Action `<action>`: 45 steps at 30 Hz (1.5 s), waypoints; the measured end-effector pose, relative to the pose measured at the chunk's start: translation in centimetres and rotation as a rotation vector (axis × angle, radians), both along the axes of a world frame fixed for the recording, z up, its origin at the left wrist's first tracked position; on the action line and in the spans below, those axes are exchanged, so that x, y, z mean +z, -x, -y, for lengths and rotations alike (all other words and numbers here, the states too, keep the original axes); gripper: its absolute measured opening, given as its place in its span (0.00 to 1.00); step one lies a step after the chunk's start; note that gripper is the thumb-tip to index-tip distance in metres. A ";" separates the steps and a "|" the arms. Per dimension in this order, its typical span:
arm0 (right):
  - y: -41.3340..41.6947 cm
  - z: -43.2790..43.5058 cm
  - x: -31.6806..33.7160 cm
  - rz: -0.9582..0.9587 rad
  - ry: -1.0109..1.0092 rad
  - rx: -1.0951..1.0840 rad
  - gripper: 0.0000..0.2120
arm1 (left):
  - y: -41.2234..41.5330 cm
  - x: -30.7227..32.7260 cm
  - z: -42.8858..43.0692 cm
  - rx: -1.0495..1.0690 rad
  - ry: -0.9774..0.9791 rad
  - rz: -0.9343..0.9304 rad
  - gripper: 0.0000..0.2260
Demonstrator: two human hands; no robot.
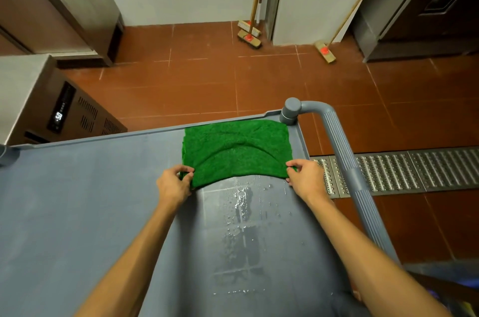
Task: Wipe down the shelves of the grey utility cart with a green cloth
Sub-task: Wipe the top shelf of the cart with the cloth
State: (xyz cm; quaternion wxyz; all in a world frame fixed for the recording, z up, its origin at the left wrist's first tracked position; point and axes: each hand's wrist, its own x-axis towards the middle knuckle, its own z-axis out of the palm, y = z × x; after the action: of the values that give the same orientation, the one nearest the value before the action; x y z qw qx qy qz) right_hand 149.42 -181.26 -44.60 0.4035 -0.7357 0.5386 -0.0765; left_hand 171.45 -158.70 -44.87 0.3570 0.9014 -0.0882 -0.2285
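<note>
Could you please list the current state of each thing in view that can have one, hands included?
green cloth: spread flat on the top shelf's far right corner, near edge pinched at both corners.
left hand: pinching the cloth's near left corner.
right hand: pinching the cloth's near right corner.
top shelf: wet streak with droplets nearer than the cloth, left part looks dry.
brooms: leaning against the wall.

Single view only, no second view sharing anything. Head camera sitting above near edge of cart top shelf point(77, 200), looking forward and steeply down. Wide-angle lens bending cart handle point(344, 161) and floor lines. Forearms entering from bottom edge, so camera sitting close. Far part of frame taking in tiled floor point(259, 78), floor drain grate point(414, 169), wall base with brooms point(248, 31).
</note>
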 end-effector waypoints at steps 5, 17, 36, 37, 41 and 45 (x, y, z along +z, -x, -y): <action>1.1 -0.9 -0.1 -0.011 -0.006 0.001 0.11 | 0.7 0.4 -1.1 -0.007 -0.003 -0.036 0.04; 3.6 -3.8 -0.4 0.000 -0.023 -0.016 0.10 | 2.8 0.8 -3.7 -0.017 0.006 -0.067 0.05; 8.1 -8.9 -1.1 0.018 -0.092 -0.086 0.09 | 6.5 1.0 -8.5 -0.027 0.003 -0.132 0.05; 8.4 -9.2 -1.0 0.011 -0.089 -0.085 0.09 | 6.8 0.9 -8.8 -0.024 0.000 -0.137 0.05; 9.4 -10.6 -0.6 0.014 -0.083 -0.111 0.10 | 7.8 0.7 -10.2 -0.043 -0.001 -0.144 0.05; 10.5 -12.5 -0.3 0.009 -0.087 -0.143 0.09 | 8.4 0.6 -11.4 -0.072 0.006 -0.147 0.05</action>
State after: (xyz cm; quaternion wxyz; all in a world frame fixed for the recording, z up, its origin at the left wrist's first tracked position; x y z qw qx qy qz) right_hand 138.95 -168.76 -44.93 0.4310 -0.6768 0.5907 -0.0853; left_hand 163.07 -147.29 -44.29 0.3566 0.8775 -0.0948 -0.3063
